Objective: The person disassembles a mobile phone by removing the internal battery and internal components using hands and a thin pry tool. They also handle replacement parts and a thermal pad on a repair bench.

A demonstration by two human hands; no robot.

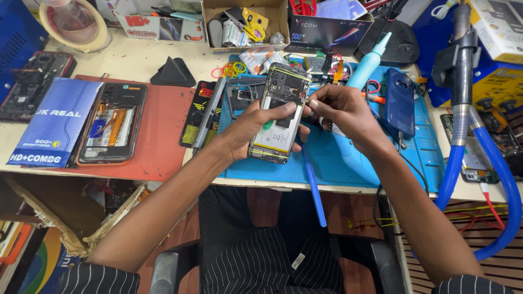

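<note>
The left hand (256, 128) grips the opened phone (279, 114) while the right hand (340, 111) pinches a small tool (tip hidden), risking slippage onto exposed circuitry.

A phone repair workshop is shown. An opened phone (111, 124) is laid on a red mat (160, 136) at the bench's left edge, a blue work mat (348, 163) at its front edge, a parts box (245, 24) at the back, probably a hot-air tool (460, 65) at the right edge.

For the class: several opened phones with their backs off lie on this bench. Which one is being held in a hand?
The one over the blue mat, opened phone, in the left hand; the others lie untouched on the bench.
</note>
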